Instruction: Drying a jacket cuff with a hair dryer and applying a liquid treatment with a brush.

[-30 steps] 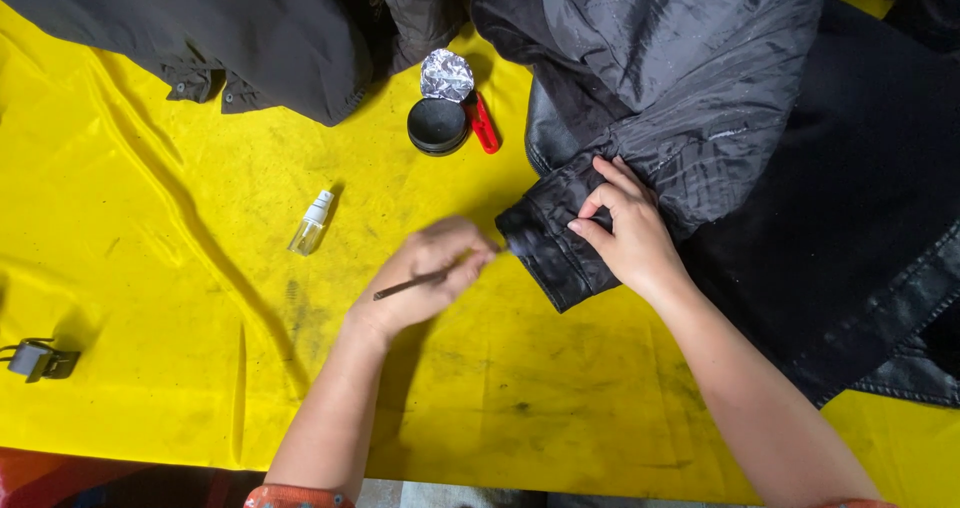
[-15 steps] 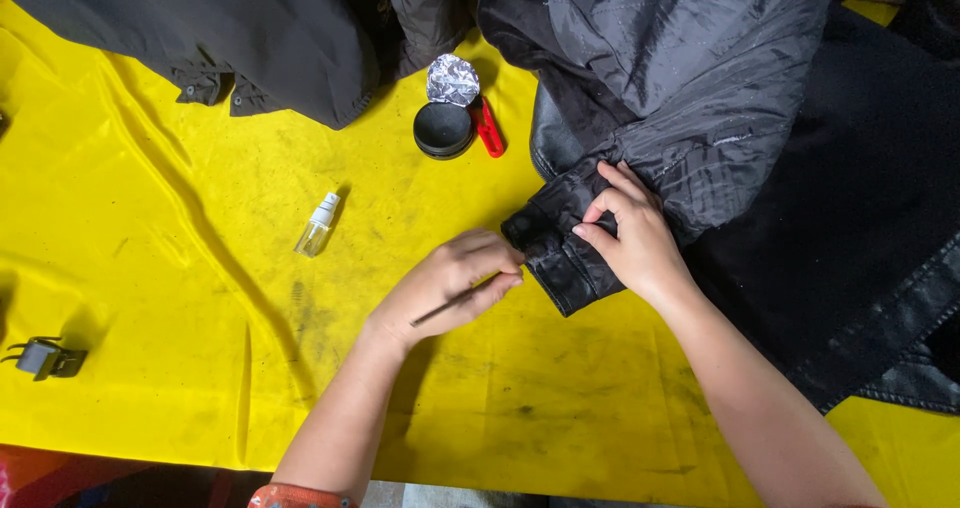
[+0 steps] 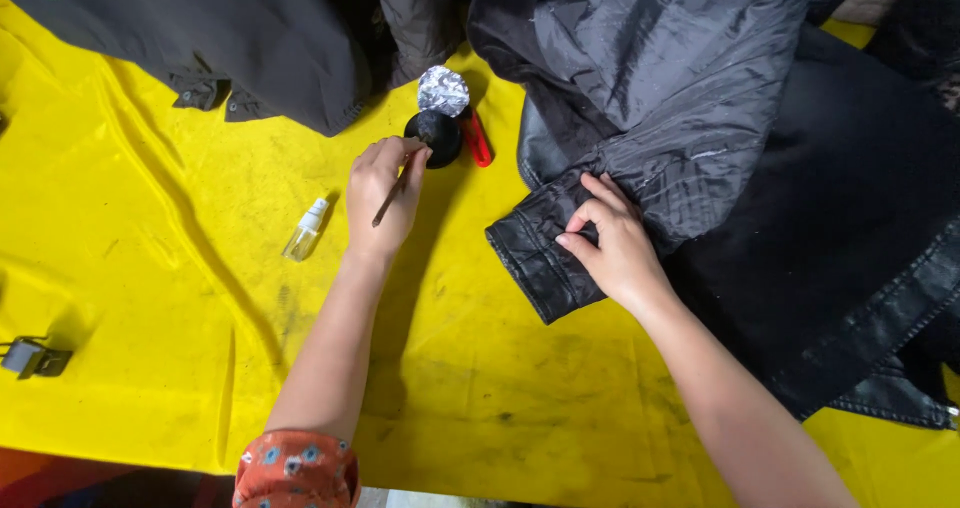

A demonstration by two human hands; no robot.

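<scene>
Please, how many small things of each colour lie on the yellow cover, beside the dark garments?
Black: 1, round pot
Red: 1, tube
Silver: 1, foil ball
Clear: 1, spray bottle
Grey: 1, clip
Total: 5
</scene>
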